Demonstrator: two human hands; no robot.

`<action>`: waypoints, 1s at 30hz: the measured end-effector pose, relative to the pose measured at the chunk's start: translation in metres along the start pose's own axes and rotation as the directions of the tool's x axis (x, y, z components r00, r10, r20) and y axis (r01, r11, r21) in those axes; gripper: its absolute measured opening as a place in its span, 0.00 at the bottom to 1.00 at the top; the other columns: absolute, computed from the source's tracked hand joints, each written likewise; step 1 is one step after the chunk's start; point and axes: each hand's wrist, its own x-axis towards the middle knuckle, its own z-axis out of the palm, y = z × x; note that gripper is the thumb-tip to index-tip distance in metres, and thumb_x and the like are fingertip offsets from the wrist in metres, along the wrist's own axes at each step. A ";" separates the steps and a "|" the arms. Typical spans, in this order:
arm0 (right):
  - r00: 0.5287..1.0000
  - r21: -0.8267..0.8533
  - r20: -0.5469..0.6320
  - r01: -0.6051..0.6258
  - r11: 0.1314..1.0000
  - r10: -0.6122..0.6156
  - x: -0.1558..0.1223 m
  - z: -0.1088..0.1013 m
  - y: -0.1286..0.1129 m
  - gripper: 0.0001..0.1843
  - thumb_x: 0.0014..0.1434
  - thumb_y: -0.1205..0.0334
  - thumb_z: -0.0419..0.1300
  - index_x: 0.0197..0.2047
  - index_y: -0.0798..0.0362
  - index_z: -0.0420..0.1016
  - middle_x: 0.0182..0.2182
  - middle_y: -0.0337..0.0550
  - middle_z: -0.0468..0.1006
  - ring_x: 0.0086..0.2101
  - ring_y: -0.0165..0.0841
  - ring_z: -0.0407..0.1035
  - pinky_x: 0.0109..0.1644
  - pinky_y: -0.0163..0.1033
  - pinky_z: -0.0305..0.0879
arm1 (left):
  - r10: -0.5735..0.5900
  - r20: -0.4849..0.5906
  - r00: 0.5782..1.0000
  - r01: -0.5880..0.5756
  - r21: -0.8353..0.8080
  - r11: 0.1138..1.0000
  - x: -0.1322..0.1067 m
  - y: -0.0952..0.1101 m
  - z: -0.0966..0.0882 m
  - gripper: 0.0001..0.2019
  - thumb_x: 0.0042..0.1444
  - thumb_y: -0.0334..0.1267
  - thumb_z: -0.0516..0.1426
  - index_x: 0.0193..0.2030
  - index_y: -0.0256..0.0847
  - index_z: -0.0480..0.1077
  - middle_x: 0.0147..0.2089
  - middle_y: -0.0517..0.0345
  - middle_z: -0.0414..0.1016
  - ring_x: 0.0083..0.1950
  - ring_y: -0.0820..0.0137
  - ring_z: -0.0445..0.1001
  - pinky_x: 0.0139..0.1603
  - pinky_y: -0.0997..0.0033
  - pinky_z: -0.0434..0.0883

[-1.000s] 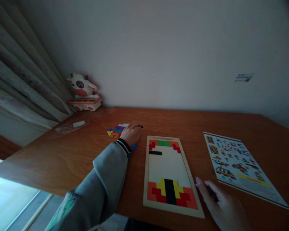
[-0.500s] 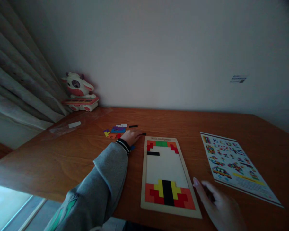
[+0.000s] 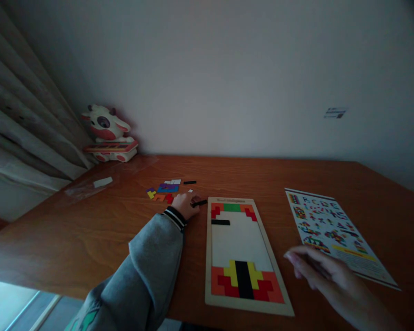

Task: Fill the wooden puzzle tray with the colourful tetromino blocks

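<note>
My left hand (image 3: pixel 185 204) is closed on a narrow black puzzle strip (image 3: pixel 200 203), gripped at one end. The strip points right, close to the top left corner of the wooden puzzle board (image 3: pixel 209 257). Another black strip (image 3: pixel 221 222) lies inside the board near its left edge. Red, orange and green pieces line the board's top; yellow, red, orange and black ones fill its bottom. My right hand (image 3: pixel 327 273) hangs to the right of the board, fingers loosely bent, with nothing visible in it.
Loose pieces, among them a blue piece (image 3: pixel 168 188) and another black strip (image 3: pixel 189 182), lie left beyond the board. A printed pattern sheet (image 3: pixel 326 223) lies at the right. A cow toy (image 3: pixel 110 133) and clear plastic wrap (image 3: pixel 89 187) are at the far left.
My left hand has drawn slightly nearer with the black strip, which now shows more fully. My right hand has moved right, away from the board's edge. The view has shifted slightly.
</note>
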 end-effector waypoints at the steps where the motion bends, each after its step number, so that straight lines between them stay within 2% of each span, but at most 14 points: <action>1: 1.000 0.002 0.012 0.028 1.000 -0.028 0.005 -0.005 -0.008 0.23 0.61 0.37 0.55 0.39 0.47 0.80 0.26 0.41 0.79 0.30 0.35 0.74 0.32 0.33 0.71 | -0.018 -0.003 1.000 0.018 -0.015 1.000 -0.002 0.000 0.000 0.12 0.47 0.32 0.61 0.41 0.42 0.77 0.35 0.59 0.82 0.34 0.68 0.79 0.36 0.73 0.74; 4: 0.991 0.013 0.043 0.130 0.991 -0.130 0.033 -0.009 -0.033 0.21 0.62 0.40 0.55 0.38 0.47 0.80 0.26 0.40 0.77 0.27 0.32 0.71 0.33 0.34 0.69 | -0.046 0.005 0.999 0.046 -0.069 0.997 -0.004 0.001 0.002 0.13 0.46 0.31 0.62 0.41 0.41 0.78 0.35 0.59 0.82 0.33 0.69 0.79 0.34 0.74 0.74; 8: 0.967 0.141 0.099 0.218 0.966 -0.233 0.085 0.005 -0.051 0.23 0.62 0.39 0.55 0.35 0.50 0.78 0.26 0.39 0.75 0.28 0.30 0.68 0.32 0.34 0.66 | -0.071 0.031 0.997 0.074 -0.127 0.989 -0.005 0.001 0.003 0.13 0.45 0.31 0.63 0.41 0.39 0.78 0.34 0.60 0.82 0.30 0.72 0.78 0.30 0.77 0.74; 10: 0.956 0.214 0.142 0.226 0.950 -0.259 0.107 0.017 -0.047 0.24 0.60 0.38 0.57 0.35 0.51 0.77 0.27 0.39 0.76 0.29 0.30 0.69 0.33 0.35 0.67 | -0.085 0.024 0.996 0.087 -0.129 0.988 -0.006 0.001 0.003 0.12 0.45 0.31 0.63 0.39 0.39 0.78 0.32 0.61 0.82 0.28 0.72 0.78 0.29 0.77 0.73; 12: 0.964 0.271 0.097 0.213 0.939 -0.246 0.119 0.028 -0.037 0.26 0.60 0.36 0.57 0.36 0.52 0.77 0.27 0.40 0.76 0.29 0.31 0.69 0.33 0.35 0.67 | -0.093 0.005 0.996 0.093 -0.122 0.988 -0.006 0.002 0.003 0.09 0.45 0.31 0.63 0.36 0.40 0.79 0.29 0.61 0.81 0.28 0.71 0.77 0.29 0.76 0.72; 15: 0.968 0.222 0.034 0.234 0.947 -0.247 0.121 0.038 -0.022 0.24 0.62 0.39 0.56 0.39 0.52 0.77 0.32 0.43 0.79 0.34 0.33 0.72 0.38 0.38 0.69 | -0.101 -0.045 0.994 0.095 -0.116 0.989 -0.006 0.006 -0.001 0.07 0.47 0.30 0.63 0.35 0.41 0.80 0.30 0.59 0.81 0.30 0.67 0.78 0.32 0.72 0.74; 17: 0.963 0.146 -0.006 0.267 0.953 -0.269 0.116 0.040 -0.017 0.22 0.63 0.41 0.57 0.42 0.52 0.78 0.35 0.44 0.80 0.35 0.34 0.73 0.39 0.38 0.70 | -0.094 -0.093 0.991 0.082 -0.129 0.988 -0.007 0.012 -0.003 0.07 0.51 0.31 0.62 0.38 0.42 0.80 0.35 0.57 0.82 0.35 0.67 0.80 0.38 0.70 0.75; 19: 0.956 0.097 -0.042 0.293 0.951 -0.290 0.109 0.041 -0.017 0.22 0.64 0.43 0.57 0.45 0.52 0.77 0.36 0.44 0.80 0.35 0.34 0.74 0.37 0.38 0.70 | -0.031 -0.151 0.988 -0.002 -0.210 0.978 -0.010 0.024 -0.003 0.08 0.55 0.34 0.63 0.42 0.41 0.79 0.40 0.56 0.83 0.39 0.68 0.80 0.41 0.71 0.76; 20: 0.952 0.089 -0.048 0.304 0.948 -0.301 0.106 0.042 -0.019 0.22 0.64 0.43 0.57 0.48 0.51 0.77 0.37 0.45 0.81 0.35 0.34 0.74 0.37 0.37 0.70 | 0.029 -0.183 0.983 -0.080 -0.278 0.957 -0.012 0.032 -0.002 0.08 0.56 0.35 0.64 0.43 0.40 0.79 0.40 0.55 0.83 0.38 0.69 0.80 0.41 0.73 0.76; 23: 0.942 0.099 0.012 0.333 0.938 -0.336 0.097 0.046 -0.028 0.22 0.63 0.44 0.58 0.53 0.50 0.75 0.40 0.45 0.81 0.34 0.32 0.74 0.33 0.35 0.70 | 0.238 -0.239 0.941 -0.323 -0.433 0.842 -0.023 0.060 0.005 0.10 0.57 0.40 0.65 0.43 0.38 0.78 0.36 0.55 0.82 0.34 0.72 0.79 0.38 0.75 0.77; 25: 0.929 0.101 0.094 0.348 0.932 -0.357 0.094 0.050 -0.033 0.21 0.62 0.45 0.59 0.52 0.49 0.77 0.39 0.43 0.81 0.29 0.30 0.72 0.31 0.34 0.69 | 0.352 -0.248 0.903 -0.429 -0.449 0.784 -0.029 0.076 0.009 0.09 0.60 0.42 0.64 0.42 0.38 0.78 0.37 0.55 0.82 0.34 0.72 0.80 0.39 0.76 0.77; 27: 0.918 0.101 0.148 0.357 0.929 -0.369 0.094 0.052 -0.035 0.18 0.63 0.46 0.59 0.47 0.49 0.80 0.36 0.41 0.81 0.28 0.29 0.71 0.32 0.34 0.68 | 0.413 -0.254 0.875 -0.485 -0.430 0.762 -0.032 0.084 0.013 0.10 0.62 0.43 0.62 0.43 0.38 0.78 0.37 0.55 0.82 0.36 0.72 0.80 0.41 0.75 0.77; 30: 0.933 0.098 0.136 0.321 0.942 -0.332 0.096 0.048 -0.031 0.19 0.64 0.45 0.57 0.43 0.51 0.80 0.33 0.41 0.81 0.29 0.31 0.71 0.32 0.34 0.66 | 0.498 -0.246 0.832 -0.553 -0.296 0.778 -0.032 0.077 0.015 0.12 0.64 0.44 0.60 0.47 0.38 0.77 0.42 0.52 0.82 0.42 0.69 0.80 0.48 0.71 0.77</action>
